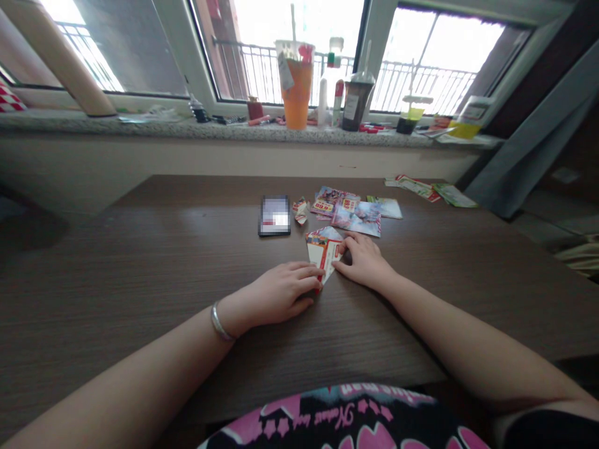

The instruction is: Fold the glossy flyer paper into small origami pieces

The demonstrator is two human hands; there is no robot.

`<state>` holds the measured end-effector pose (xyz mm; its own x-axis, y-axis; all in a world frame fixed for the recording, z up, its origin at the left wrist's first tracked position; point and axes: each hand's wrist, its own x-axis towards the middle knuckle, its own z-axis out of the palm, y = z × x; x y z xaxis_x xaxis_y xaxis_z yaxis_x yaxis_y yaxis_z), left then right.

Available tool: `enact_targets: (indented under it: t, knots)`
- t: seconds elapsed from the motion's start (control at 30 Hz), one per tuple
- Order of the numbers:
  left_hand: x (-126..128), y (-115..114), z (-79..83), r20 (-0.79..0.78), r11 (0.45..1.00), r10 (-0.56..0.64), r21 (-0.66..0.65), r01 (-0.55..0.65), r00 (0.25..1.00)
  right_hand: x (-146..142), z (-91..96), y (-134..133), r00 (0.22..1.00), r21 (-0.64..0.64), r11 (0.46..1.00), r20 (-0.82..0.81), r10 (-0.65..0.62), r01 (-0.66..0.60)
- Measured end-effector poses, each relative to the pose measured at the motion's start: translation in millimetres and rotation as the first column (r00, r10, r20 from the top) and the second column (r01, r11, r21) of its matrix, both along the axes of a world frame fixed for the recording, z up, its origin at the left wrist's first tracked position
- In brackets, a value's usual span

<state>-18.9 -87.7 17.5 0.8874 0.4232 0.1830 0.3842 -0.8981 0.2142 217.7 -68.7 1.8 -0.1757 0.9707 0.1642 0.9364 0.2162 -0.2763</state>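
A folded paper flyer (316, 251), white with red and orange print, lies on the table between my hands. My left hand (285, 290), with a silver bangle at the wrist, rests its outstretched fingers on the flyer's lower left edge; its thumb lies apart on the table. The right edge of the paper is between the thumb and curled fingers of my right hand (367, 259). Beyond the flyer are colourful printed leaflets (358, 218) in an overlapping pile. A small crumpled folded paper (300, 211) sits left of that pile.
A dark-edged phone (274, 216) with a blurred screen lies left of the papers. More leaflets (418, 187) are at the table's far right. On the stone windowsill (210, 129) stand an orange drink cup (296, 93), a dark drink cup (356, 103) and several small bottles. A grey curtain (538, 137) hangs at right.
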Motion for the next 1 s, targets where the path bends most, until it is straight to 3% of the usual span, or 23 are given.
enact_targets:
  t: [0.63, 1.0]
  knots:
    - [-1, -1, -3.8, 0.030, 1.000, -0.026, -0.001, 0.026, 0.999, 9, -3.9, 15, 0.989, 0.043, 0.988, 0.004, -0.148, 0.147]
    - [-2, -2, -4.8, 0.015, 1.000, -0.021, 0.005, 0.021, 1.000, 13, -6.4, 20, 0.987, 0.051, 0.988, 0.063, -0.148, 0.145]
